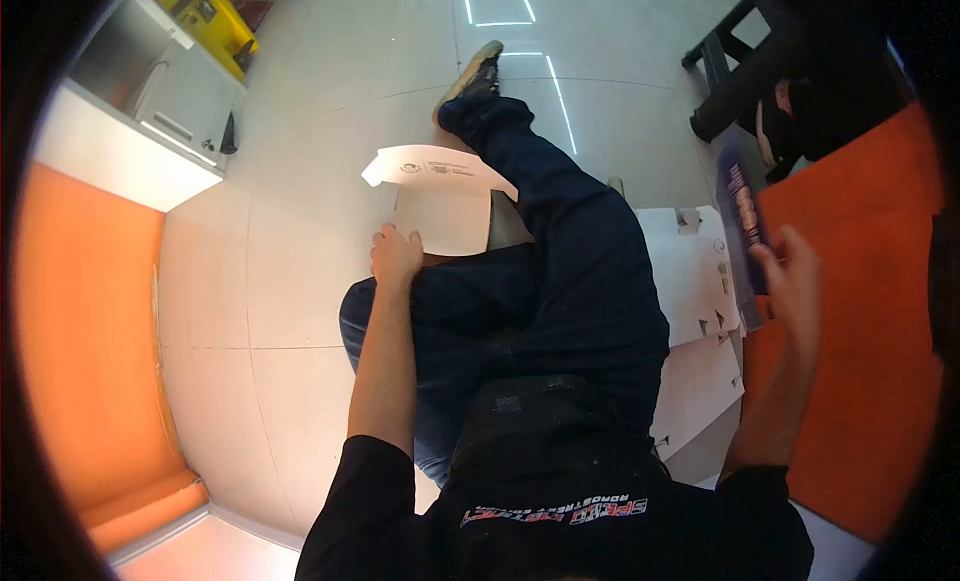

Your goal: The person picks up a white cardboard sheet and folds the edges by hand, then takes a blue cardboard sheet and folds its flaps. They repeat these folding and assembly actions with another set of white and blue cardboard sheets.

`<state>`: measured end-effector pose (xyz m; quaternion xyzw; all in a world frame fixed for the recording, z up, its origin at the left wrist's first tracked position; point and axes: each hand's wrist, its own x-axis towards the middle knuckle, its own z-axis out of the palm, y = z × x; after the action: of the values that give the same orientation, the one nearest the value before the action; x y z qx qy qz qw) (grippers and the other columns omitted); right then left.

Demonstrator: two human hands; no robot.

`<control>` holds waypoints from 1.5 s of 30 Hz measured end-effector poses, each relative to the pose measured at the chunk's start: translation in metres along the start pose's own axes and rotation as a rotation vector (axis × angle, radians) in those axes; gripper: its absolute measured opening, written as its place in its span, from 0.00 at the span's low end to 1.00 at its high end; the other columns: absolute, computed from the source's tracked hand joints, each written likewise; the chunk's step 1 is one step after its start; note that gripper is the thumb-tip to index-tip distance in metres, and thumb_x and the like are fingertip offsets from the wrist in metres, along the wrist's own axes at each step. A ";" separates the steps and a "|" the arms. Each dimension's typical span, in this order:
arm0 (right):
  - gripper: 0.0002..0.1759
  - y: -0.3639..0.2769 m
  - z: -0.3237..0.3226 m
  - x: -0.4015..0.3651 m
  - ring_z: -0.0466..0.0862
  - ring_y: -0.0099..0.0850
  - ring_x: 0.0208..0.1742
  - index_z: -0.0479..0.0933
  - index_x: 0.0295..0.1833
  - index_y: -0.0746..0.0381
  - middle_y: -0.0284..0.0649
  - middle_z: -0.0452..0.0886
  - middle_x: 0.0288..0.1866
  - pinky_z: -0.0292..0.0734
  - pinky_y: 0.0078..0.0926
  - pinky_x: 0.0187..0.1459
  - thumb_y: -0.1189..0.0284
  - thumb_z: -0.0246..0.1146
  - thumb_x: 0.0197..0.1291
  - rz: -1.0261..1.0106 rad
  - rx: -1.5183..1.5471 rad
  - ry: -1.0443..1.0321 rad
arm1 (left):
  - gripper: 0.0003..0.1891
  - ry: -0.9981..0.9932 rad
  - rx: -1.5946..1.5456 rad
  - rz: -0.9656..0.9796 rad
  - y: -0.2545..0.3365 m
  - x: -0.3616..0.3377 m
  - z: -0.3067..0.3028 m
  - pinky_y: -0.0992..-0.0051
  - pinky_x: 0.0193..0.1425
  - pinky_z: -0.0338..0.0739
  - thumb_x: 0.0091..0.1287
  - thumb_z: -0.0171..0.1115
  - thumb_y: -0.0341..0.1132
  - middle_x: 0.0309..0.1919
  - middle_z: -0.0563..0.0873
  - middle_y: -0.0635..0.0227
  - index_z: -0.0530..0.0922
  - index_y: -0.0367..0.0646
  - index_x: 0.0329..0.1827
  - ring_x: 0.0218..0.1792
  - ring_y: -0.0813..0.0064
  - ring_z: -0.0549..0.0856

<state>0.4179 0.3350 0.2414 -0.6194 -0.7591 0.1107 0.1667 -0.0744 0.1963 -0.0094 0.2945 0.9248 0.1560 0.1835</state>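
Fine print [440,168] on the white carton [445,226] illegible, lettering [743,206] on the purple package [755,271] blurred.

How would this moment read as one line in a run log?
left hand: touching white cardboard piece | right hand: touching dark blue printed item | white sheets: lying on person's right

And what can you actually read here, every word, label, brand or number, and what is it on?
Black shirt: seemingly "ROADSTREET EDITION"; larger letters unclear.
Dark blue package: light lettering, too blurred to read.
White cardboard flap: small print, unreadable.
White cardboard sheets: tiny marks, too small.
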 end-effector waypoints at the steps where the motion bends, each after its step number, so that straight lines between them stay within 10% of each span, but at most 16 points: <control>1: 0.12 -0.010 -0.020 0.007 0.80 0.28 0.34 0.73 0.39 0.65 0.40 0.78 0.32 0.77 0.30 0.36 0.72 0.69 0.69 -0.025 0.134 0.004 | 0.30 -0.046 0.112 -0.060 0.010 -0.006 -0.005 0.46 0.66 0.75 0.73 0.58 0.52 0.65 0.78 0.46 0.72 0.39 0.69 0.64 0.45 0.80; 9: 0.09 -0.106 -0.023 0.013 0.82 0.22 0.46 0.74 0.49 0.63 0.41 0.82 0.42 0.81 0.22 0.43 0.71 0.66 0.74 -0.434 0.696 0.360 | 0.26 0.117 -0.020 0.019 0.004 -0.023 -0.021 0.48 0.65 0.75 0.75 0.60 0.50 0.65 0.77 0.52 0.74 0.40 0.66 0.66 0.50 0.79; 13: 0.10 -0.130 0.055 0.030 0.83 0.24 0.51 0.74 0.55 0.64 0.41 0.84 0.49 0.81 0.24 0.50 0.76 0.66 0.73 -0.803 0.743 0.308 | 0.25 0.014 -0.820 0.373 0.025 -0.038 -0.047 0.56 0.67 0.74 0.80 0.55 0.48 0.69 0.76 0.57 0.71 0.41 0.71 0.67 0.59 0.77; 17: 0.12 -0.177 0.098 0.017 0.82 0.23 0.54 0.71 0.58 0.62 0.44 0.83 0.55 0.78 0.21 0.55 0.77 0.64 0.74 -0.741 1.350 0.090 | 0.25 0.114 -1.154 0.258 0.015 -0.039 -0.066 0.52 0.70 0.73 0.83 0.52 0.49 0.71 0.74 0.60 0.68 0.42 0.74 0.70 0.59 0.76; 20: 0.16 -0.180 0.098 0.016 0.81 0.25 0.54 0.68 0.60 0.62 0.44 0.83 0.56 0.77 0.22 0.57 0.77 0.65 0.74 -0.462 1.542 0.220 | 0.26 0.201 -0.705 0.337 -0.032 -0.013 -0.058 0.57 0.71 0.73 0.81 0.55 0.48 0.68 0.78 0.54 0.70 0.41 0.73 0.68 0.56 0.78; 23: 0.16 -0.136 0.087 0.032 0.81 0.26 0.54 0.68 0.61 0.62 0.44 0.82 0.56 0.77 0.22 0.57 0.77 0.64 0.74 -0.489 1.311 0.426 | 0.28 0.128 -0.235 0.521 -0.050 0.009 -0.036 0.61 0.72 0.74 0.75 0.62 0.49 0.64 0.81 0.46 0.76 0.37 0.68 0.67 0.51 0.80; 27: 0.08 -0.090 0.072 0.019 0.84 0.29 0.53 0.75 0.52 0.63 0.40 0.85 0.52 0.79 0.30 0.54 0.77 0.66 0.72 -0.511 0.845 0.494 | 0.32 -0.117 -0.213 0.068 -0.044 0.049 -0.001 0.56 0.69 0.76 0.67 0.66 0.52 0.59 0.84 0.40 0.78 0.31 0.64 0.64 0.44 0.83; 32: 0.04 -0.095 0.064 -0.031 0.90 0.47 0.49 0.82 0.46 0.63 0.49 0.90 0.47 0.83 0.42 0.48 0.74 0.68 0.69 -0.497 0.056 0.106 | 0.32 -0.222 -0.251 -0.068 -0.062 0.088 0.025 0.57 0.65 0.79 0.69 0.58 0.45 0.50 0.87 0.38 0.72 0.29 0.70 0.57 0.42 0.86; 34: 0.13 -0.082 0.068 -0.052 0.88 0.51 0.54 0.83 0.55 0.63 0.50 0.89 0.53 0.82 0.44 0.56 0.69 0.68 0.69 -0.118 -0.140 -0.380 | 0.32 -0.089 -0.443 -0.056 -0.062 0.070 0.012 0.56 0.60 0.81 0.69 0.53 0.41 0.51 0.87 0.39 0.69 0.32 0.74 0.52 0.42 0.88; 37: 0.21 -0.056 0.079 -0.063 0.87 0.53 0.58 0.80 0.61 0.64 0.52 0.88 0.56 0.81 0.44 0.60 0.65 0.70 0.68 -0.102 -0.103 -0.494 | 0.32 -0.122 -0.684 -0.080 -0.021 -0.022 -0.066 0.56 0.57 0.81 0.70 0.51 0.42 0.50 0.87 0.38 0.68 0.39 0.77 0.49 0.42 0.88; 41: 0.35 -0.126 0.084 -0.031 0.77 0.53 0.72 0.70 0.73 0.64 0.53 0.77 0.72 0.70 0.46 0.72 0.65 0.74 0.65 -0.481 0.284 -0.152 | 0.31 -0.118 -0.788 0.083 -0.035 -0.049 -0.118 0.60 0.61 0.80 0.71 0.51 0.42 0.53 0.88 0.41 0.70 0.45 0.78 0.52 0.47 0.87; 45: 0.43 -0.232 0.093 -0.015 0.76 0.53 0.72 0.66 0.76 0.61 0.54 0.75 0.73 0.70 0.43 0.72 0.65 0.77 0.59 -0.850 0.437 -0.068 | 0.28 -0.066 -0.308 0.272 -0.045 -0.091 -0.178 0.66 0.67 0.76 0.72 0.52 0.45 0.59 0.88 0.50 0.79 0.42 0.71 0.58 0.56 0.86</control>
<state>0.1748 0.2756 0.2411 -0.2004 -0.9091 0.2099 0.2987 -0.1042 0.0750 0.1528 0.3901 0.8352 0.3092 0.2339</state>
